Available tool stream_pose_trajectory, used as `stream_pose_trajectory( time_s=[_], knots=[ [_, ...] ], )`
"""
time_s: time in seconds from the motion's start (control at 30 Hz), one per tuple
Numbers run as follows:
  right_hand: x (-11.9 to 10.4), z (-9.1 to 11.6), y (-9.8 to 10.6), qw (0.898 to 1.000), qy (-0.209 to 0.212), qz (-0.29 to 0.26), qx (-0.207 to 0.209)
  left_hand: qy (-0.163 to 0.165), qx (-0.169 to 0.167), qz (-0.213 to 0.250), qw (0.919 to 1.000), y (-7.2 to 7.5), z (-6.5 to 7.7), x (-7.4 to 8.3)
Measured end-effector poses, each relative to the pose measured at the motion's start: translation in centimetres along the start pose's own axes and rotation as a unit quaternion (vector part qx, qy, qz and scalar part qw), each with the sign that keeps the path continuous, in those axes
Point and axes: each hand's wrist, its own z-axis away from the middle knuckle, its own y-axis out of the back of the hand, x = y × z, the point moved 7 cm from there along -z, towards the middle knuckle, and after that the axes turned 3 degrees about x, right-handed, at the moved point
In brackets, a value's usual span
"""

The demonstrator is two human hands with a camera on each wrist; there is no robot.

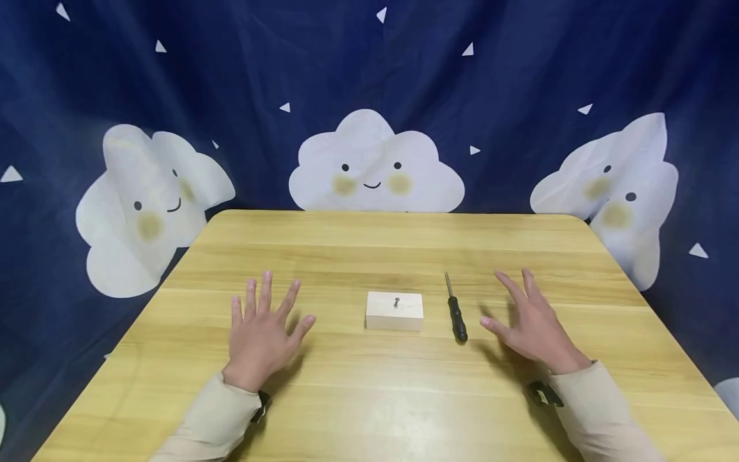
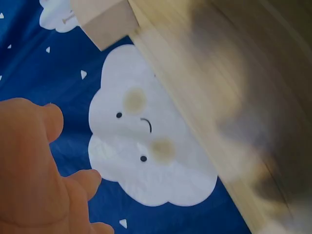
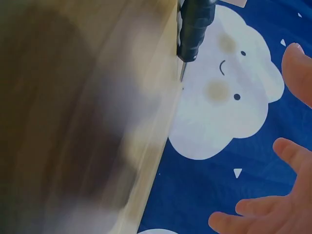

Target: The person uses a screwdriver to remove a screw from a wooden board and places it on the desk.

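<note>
A pale wooden block [image 1: 394, 312] lies near the middle of the table, with a small screw [image 1: 396, 302] standing up from its top face. To its right is a screwdriver [image 1: 456, 317] with a black handle, its metal shaft pointing away from me. My left hand [image 1: 262, 343] is spread with straight fingers to the left of the block, holding nothing. On the other side, my right hand [image 1: 537, 330] hovers right of the screwdriver, fingers apart and relaxed, also holding nothing. The right wrist view shows the screwdriver's handle [image 3: 196, 29] close by, apart from the fingers.
The wooden table [image 1: 346, 250] has rounded far corners. Behind and beside it hangs a dark blue curtain [image 1: 242, 77] printed with smiling white clouds and small triangles. Both wrists carry dark straps below beige sleeves [image 1: 213, 410].
</note>
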Motion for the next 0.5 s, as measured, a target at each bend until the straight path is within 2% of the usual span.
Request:
stream_pose_trajectory(
  time_s=[0.1,0.23,0.33,0.5],
  knots=[
    [-0.3,-0.4,0.0,1.0,0.015,-0.009,-0.003,-0.019,0.001,0.015,0.9997,-0.1,-0.2,0.6],
    [-0.7,-0.9,-0.3,0.999,0.043,-0.024,-0.013,-0.061,0.009,0.059,0.9963,-0.3,-0.7,1.4],
    [-0.9,-1.2,-0.6,0.997,0.072,-0.032,-0.023,-0.09,0.008,0.101,0.9908,-0.2,-1.2,2.0],
    [-1.0,-1.3,-1.2,0.993,0.1,-0.048,-0.046,-0.114,-0.012,0.166,0.9794,-0.4,-1.9,3.0]
  ],
)
